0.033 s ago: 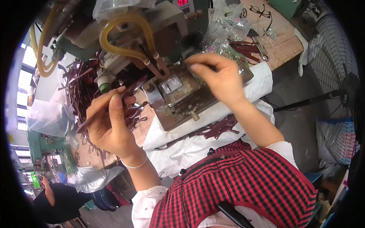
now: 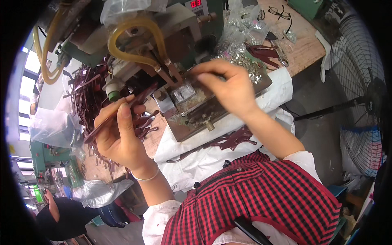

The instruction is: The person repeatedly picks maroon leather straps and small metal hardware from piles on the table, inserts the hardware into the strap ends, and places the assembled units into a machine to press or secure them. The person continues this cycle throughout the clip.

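Note:
My left hand (image 2: pixel 122 134) is closed round a dark red eyeglass temple (image 2: pixel 107 121), which slants up to the right toward the machine. Thumb and forefinger of my right hand (image 2: pixel 230 87) are pinched just right of a small metal fixture (image 2: pixel 183 93); whatever they hold, if anything, is too small or hidden to make out. Above the fixture, two copper-coloured arms (image 2: pixel 174 73) with yellow hoses (image 2: pixel 136 24) reach down from the machine. A heap of small shiny metal parts (image 2: pixel 251 67) lies beyond my right hand.
More dark red temples (image 2: pixel 87 94) are piled at the left, with others (image 2: pixel 232 139) on the white sheet (image 2: pixel 175 152) near me. Eyeglasses (image 2: pixel 279 13) lie at the back right. A large fan (image 2: pixel 363 81) stands at the right. Another person (image 2: pixel 61 216) is at the lower left.
My right hand has shifted slightly left and nearer the fixture. My left hand and the temple have barely moved.

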Tool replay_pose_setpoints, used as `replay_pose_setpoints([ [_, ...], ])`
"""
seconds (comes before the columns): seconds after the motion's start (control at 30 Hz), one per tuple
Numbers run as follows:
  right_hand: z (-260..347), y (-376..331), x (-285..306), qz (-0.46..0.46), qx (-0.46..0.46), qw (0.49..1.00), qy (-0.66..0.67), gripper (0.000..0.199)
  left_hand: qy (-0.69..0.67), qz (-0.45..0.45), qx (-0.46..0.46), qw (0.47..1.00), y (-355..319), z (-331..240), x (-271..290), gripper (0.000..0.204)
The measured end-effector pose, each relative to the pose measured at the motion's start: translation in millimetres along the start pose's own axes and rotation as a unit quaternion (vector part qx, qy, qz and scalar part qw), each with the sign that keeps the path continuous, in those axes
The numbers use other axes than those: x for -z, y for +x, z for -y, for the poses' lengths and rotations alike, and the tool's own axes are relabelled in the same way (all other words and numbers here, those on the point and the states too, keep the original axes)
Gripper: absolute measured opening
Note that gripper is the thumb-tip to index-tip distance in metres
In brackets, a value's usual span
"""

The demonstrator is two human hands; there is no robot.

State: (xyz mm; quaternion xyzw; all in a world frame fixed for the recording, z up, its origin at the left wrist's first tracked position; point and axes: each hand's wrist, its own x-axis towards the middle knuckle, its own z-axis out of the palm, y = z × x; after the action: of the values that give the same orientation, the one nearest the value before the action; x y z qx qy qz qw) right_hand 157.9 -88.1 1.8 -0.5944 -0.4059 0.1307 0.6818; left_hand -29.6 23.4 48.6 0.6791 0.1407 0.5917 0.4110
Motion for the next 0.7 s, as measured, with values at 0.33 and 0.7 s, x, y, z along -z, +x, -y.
replay_pose_setpoints([
  [0.33, 4, -4, -36, 0.003, -0.124, 0.973, 0.195, 0.041, -0.011, 0.011, -0.020, 1.000, 20, 7, 6, 0.014],
  [0.7, -58, -14, 72, -0.084, 0.083, 0.851, -0.512, 0.024, 0.236, 0.227, -0.267, 0.906, -35, -5, -18, 0.018],
])
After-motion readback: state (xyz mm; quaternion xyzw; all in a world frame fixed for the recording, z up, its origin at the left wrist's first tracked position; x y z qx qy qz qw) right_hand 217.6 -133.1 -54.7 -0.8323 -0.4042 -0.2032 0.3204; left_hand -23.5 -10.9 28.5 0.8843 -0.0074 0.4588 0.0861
